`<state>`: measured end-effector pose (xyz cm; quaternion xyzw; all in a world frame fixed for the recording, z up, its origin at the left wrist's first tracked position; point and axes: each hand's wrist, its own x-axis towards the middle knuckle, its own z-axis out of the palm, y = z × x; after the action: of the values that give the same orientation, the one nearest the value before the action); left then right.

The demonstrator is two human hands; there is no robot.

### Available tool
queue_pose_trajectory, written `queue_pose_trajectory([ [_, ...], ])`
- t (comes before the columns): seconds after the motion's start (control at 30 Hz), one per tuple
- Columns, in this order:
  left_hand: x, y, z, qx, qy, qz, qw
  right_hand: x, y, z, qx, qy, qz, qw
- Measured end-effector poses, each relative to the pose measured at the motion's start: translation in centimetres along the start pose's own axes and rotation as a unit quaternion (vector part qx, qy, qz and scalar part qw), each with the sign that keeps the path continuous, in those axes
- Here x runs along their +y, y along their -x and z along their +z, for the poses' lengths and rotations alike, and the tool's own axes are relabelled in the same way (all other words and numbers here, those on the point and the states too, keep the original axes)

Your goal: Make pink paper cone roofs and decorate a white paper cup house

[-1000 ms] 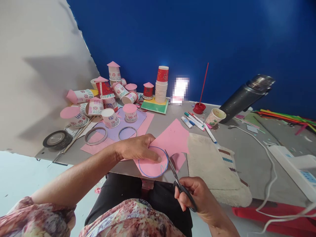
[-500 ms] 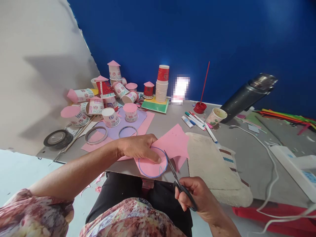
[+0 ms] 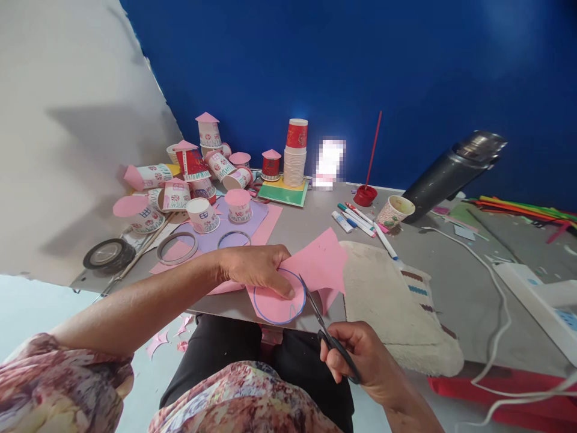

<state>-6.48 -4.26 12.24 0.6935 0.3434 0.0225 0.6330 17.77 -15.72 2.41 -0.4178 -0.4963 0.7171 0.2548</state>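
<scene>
My left hand (image 3: 259, 270) grips a sheet of pink paper (image 3: 318, 261), its thumb pressed on top and the other fingers partly hidden. A blue circle is drawn on the paper, with a small blue zigzag inside its lower right edge. In my right hand (image 3: 356, 355) is a pair of scissors (image 3: 318, 307) with dark handles, fingers wrapped through the loops. The blades look nearly closed and lie along the right side of the blue circle, tips pointing up and away. The sheet has a cut, jagged outline at upper right.
Decorated paper cups (image 3: 202, 215) crowd the left, beside tape rolls (image 3: 108, 255). A cup stack (image 3: 295, 159) stands at the back. Markers (image 3: 358, 221), a patterned cup (image 3: 395, 211), a leaning black flask (image 3: 446, 174), a beige cloth (image 3: 387, 307) and a white power strip (image 3: 536, 313) lie rightward.
Hardly anything differs. The view has shifted slightly; both hands keep their hold, and the scissors stay at the circle's right edge.
</scene>
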Motion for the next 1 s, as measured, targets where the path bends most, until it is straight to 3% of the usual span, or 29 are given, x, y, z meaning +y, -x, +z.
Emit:
queue_pose_trajectory([
  [0.3, 0.6, -0.1, -0.7, -0.008, -0.002, -0.017, 1.000, 0.0, 0.0, 0.6, 0.018, -0.020, -0.005, 1.000],
  [0.47, -1.0, 1.4, -0.5, 0.055, 0.129, 0.012, 0.990, 0.6, -0.5, 0.8, 0.053, -0.018, -0.048, 0.997],
  [0.5, -1.6, 1.7, 0.3, 0.108, 0.191, 0.035, 0.975, 0.8, -0.7, 0.9, 0.063, -0.021, -0.059, 0.996],
  [0.57, -3.0, 2.0, 2.3, 0.207, 0.329, 0.111, 0.915, 0.9, -1.0, 1.2, 0.081, -0.031, -0.075, 0.993],
  [0.63, -4.0, 1.8, 4.8, 0.271, 0.386, 0.194, 0.860, 0.8, -1.4, 1.8, 0.093, -0.043, -0.080, 0.992],
  [0.73, -4.3, 0.4, 7.7, 0.352, 0.422, 0.198, 0.811, 0.6, -1.7, 2.8, 0.099, -0.048, -0.077, 0.991],
  [0.83, -3.4, -1.2, 8.4, 0.414, 0.464, 0.188, 0.761, 0.4, -1.8, 3.4, 0.100, -0.051, -0.077, 0.991],
  [1.0, -2.3, -2.0, 7.5, 0.427, 0.486, 0.158, 0.746, 0.7, -1.5, 3.6, 0.107, -0.048, -0.073, 0.991],
])
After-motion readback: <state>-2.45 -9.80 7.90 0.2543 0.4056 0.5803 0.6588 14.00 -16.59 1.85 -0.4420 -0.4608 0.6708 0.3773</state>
